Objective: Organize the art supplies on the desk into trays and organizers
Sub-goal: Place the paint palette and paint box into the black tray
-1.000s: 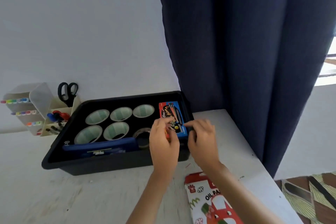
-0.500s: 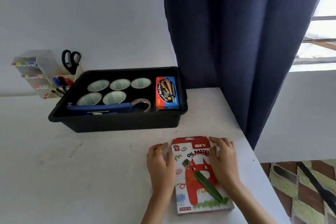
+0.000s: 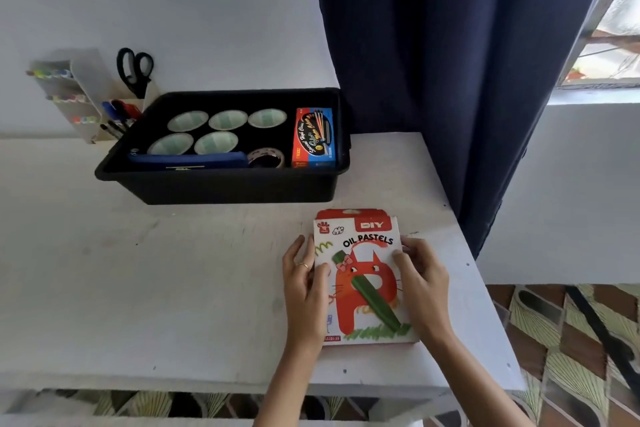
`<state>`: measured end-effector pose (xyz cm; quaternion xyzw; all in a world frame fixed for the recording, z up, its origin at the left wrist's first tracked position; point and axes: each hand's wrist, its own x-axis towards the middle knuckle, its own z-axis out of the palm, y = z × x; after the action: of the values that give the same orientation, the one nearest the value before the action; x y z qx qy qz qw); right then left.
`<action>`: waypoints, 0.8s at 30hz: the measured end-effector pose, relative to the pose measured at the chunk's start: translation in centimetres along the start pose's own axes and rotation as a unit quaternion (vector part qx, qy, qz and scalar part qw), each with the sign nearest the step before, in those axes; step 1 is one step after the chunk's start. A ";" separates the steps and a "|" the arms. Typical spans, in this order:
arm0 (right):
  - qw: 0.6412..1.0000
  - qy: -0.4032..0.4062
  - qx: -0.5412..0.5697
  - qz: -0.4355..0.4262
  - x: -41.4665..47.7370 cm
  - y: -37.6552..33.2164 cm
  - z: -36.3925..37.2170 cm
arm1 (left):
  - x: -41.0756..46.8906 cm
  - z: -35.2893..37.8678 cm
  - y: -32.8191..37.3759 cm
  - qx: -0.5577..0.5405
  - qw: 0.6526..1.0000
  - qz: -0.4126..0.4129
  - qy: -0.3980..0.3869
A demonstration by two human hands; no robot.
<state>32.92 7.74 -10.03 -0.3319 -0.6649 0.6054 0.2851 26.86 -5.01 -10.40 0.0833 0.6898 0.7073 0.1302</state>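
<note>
Red box (image 3: 363, 270) between left hand (image 3: 304, 284), right hand (image 3: 424, 284)

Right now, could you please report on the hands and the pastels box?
Left hand and right hand grip the oil pastels box by its side edges. Box flat on desk, outside the black tray. Nothing between.

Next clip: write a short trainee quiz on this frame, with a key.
1. Which hands hold the oil pastels box? A left only, B right only, C both.
2. How many paper cups sit in the black tray?
3. True or false: the oil pastels box lies inside the black tray.
Key: 1 C, left hand and right hand grip it. 2 Five. 3 False, it lies on the desk.
</note>
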 end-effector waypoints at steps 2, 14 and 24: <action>0.999 -0.004 0.046 0.012 -0.2 -0.6 0.0 | 0.0 -0.2 0.8 -0.050 0.998 -0.042 -0.021; 0.981 -0.058 0.179 -0.046 4.5 -9.9 4.5 | 6.8 -2.1 9.3 -0.159 0.986 0.048 0.017; 0.988 -0.076 -0.075 -0.110 11.9 -12.0 13.3 | 19.3 -4.0 13.0 -0.121 0.992 0.032 0.019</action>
<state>14.03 8.38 0.24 -0.2300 -0.7609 0.5418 0.2732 6.40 -3.25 1.26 0.0755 0.5984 0.7910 0.1029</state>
